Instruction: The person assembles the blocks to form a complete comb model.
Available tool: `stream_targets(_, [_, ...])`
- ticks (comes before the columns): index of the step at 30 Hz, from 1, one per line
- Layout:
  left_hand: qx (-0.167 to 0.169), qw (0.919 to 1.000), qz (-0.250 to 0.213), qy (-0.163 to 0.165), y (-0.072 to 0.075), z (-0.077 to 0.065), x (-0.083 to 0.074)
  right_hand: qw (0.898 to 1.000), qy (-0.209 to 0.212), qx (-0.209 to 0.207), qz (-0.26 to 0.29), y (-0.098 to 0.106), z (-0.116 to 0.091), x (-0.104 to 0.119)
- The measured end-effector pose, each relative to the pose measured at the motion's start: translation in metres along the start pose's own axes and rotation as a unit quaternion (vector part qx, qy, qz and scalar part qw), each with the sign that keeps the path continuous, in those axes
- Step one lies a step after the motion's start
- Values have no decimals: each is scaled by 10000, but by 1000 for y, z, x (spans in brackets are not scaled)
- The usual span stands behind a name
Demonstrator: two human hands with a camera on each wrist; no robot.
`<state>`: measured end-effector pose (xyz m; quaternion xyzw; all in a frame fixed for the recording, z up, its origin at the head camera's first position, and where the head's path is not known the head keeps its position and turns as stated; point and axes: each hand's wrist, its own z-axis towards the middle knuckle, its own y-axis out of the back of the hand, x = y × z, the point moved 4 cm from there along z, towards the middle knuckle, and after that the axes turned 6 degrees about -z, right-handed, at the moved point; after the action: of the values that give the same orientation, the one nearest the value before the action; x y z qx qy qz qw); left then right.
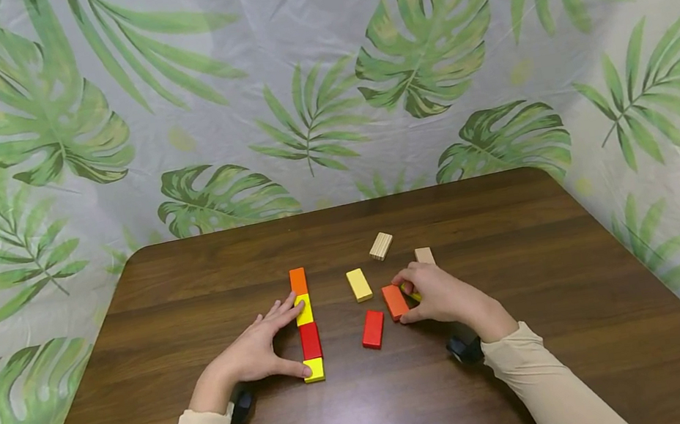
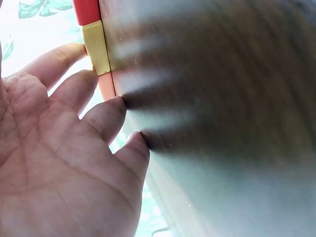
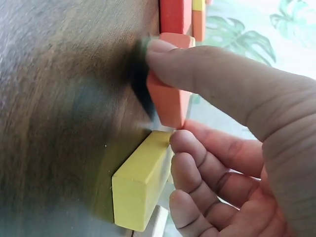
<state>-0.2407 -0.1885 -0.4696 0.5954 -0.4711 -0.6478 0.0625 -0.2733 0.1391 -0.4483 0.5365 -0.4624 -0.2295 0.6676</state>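
A straight row of end-to-end blocks runs away from me on the table: an orange block (image 1: 298, 281) at the far end, then a yellow block (image 1: 305, 314), a red block (image 1: 310, 340) and a nearer yellow block (image 1: 317, 375). My left hand (image 1: 255, 351) spans the row's left side, its thumb on the nearer yellow block and its spread fingers at the farther one. My right hand (image 1: 439, 291) pinches an orange-red block (image 1: 394, 303) between thumb and index finger. Close under its other fingers lies another yellow block (image 3: 140, 182), mostly hidden in the head view.
Between the hands lie a loose red block (image 1: 373, 330) and a pale yellow block (image 1: 359, 285). Farther back is a ridged wooden piece (image 1: 381, 245); a plain wooden block (image 1: 424, 256) sits just beyond the right hand. A leaf-patterned curtain (image 1: 319, 82) hangs behind the table (image 1: 221, 260).
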Motion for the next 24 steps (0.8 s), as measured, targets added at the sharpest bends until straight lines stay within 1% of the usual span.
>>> stream_targets(6, [18, 10000, 14, 2, 0, 1, -1, 9998, -22, -127, 125, 5, -5, 2])
stream_targets(14, [-3, 9999, 152, 31, 2, 5, -3, 9986, 254, -342, 317, 11, -12, 14])
stream_targets(17, [1, 9998, 181, 19, 3, 7, -3, 9983, 253, -340, 402, 11, -13, 18])
stream_targets(24, [54, 9997, 232, 54, 5, 12, 0, 9981, 351, -322, 392, 8, -17, 31])
